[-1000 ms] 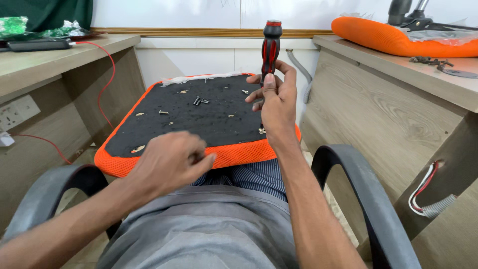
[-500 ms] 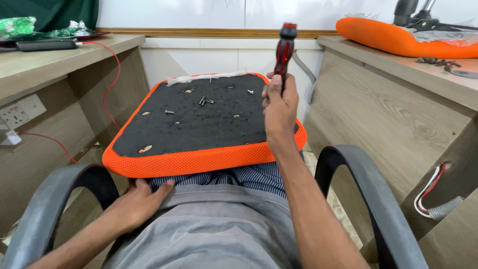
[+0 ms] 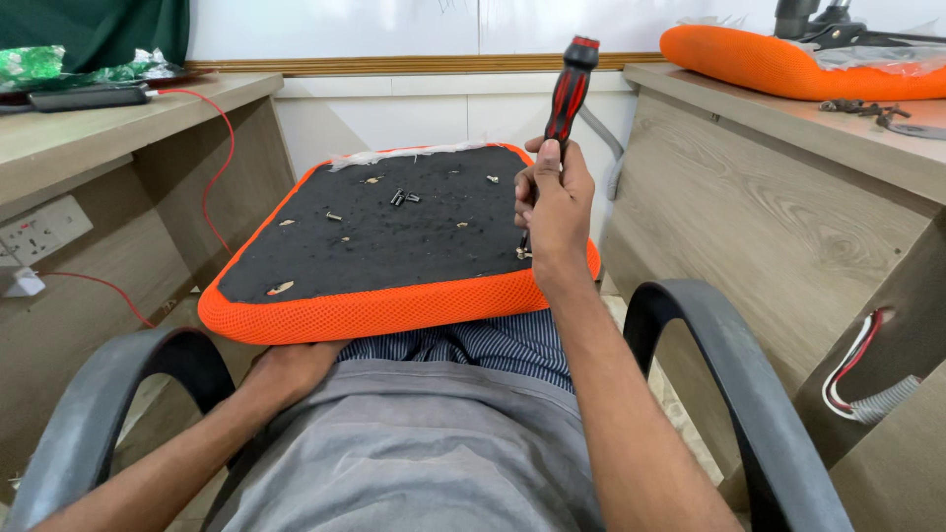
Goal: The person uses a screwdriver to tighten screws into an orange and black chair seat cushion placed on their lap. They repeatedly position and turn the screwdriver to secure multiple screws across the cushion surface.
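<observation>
A seated person's right hand [image 3: 554,202] is closed in a fist around a red-and-black screwdriver [image 3: 566,94], held nearly upright with its handle leaning slightly away, the tip meeting a small metal screw [image 3: 521,253] near the right front corner of an upturned seat cushion [image 3: 394,310]. The cushion, edged in orange mesh with a black fabric underside, lies across the person's lap between the two grey armrests [image 3: 724,379] of a chair. The left hand [image 3: 292,366] is tucked against the lap just under the cushion's front edge, palm down, its fingers hidden beneath the orange rim, so whether it holds anything cannot be told. Several loose dark bolts [image 3: 402,197] sit together near the middle of the black surface, with small pale fittings scattered around them. Wooden desks flank the scene: on the right desk [image 3: 788,187] lies a second orange cushion [image 3: 788,67] beside some metal hardware [image 3: 872,110]; on the left, a red cable [image 3: 219,148] trails down past a wall socket [image 3: 39,229].
</observation>
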